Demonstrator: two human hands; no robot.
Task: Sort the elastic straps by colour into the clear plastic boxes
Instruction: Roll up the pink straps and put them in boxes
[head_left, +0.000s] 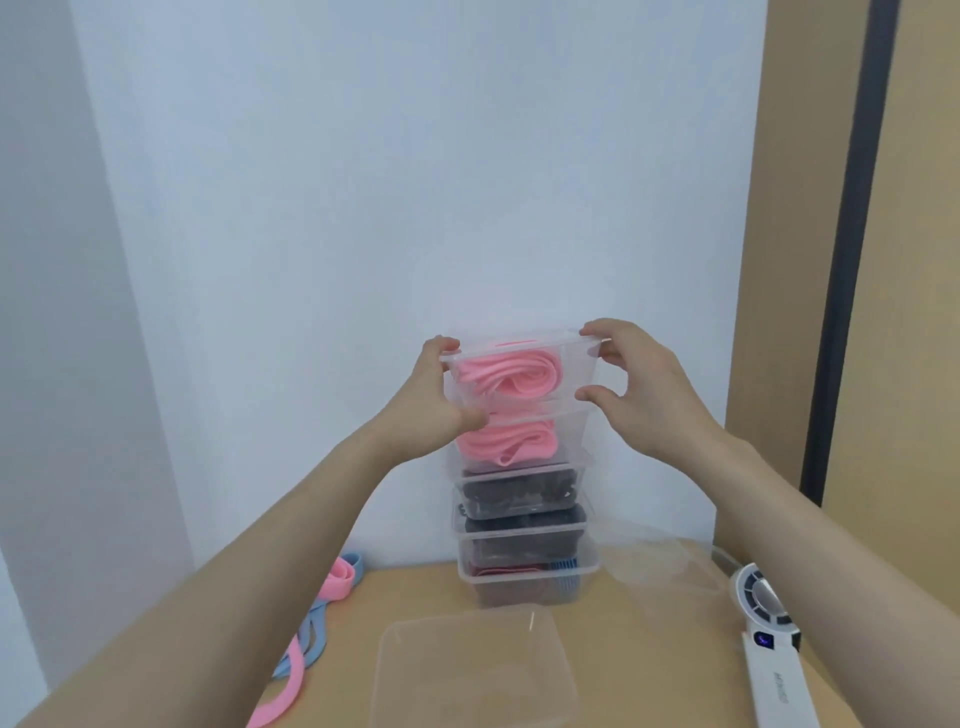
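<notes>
Both hands grip the top box: left hand (434, 395) clamps its 9 o'clock end, right hand (631, 376) its 3 o'clock end w/ fingers over the rim. Top clear box (524, 371) holds pink straps (511, 375) and caps a stack (524, 519) of boxes: pink below, dark lower down. Loose pink & blue straps (311, 634) lie on the surface (649, 649) at 7 o'clock; an empty box (472, 670) sits at 6. Step looks like seating the filled box on the stack; next needs it squared, then let go w/o tipping.
</notes>
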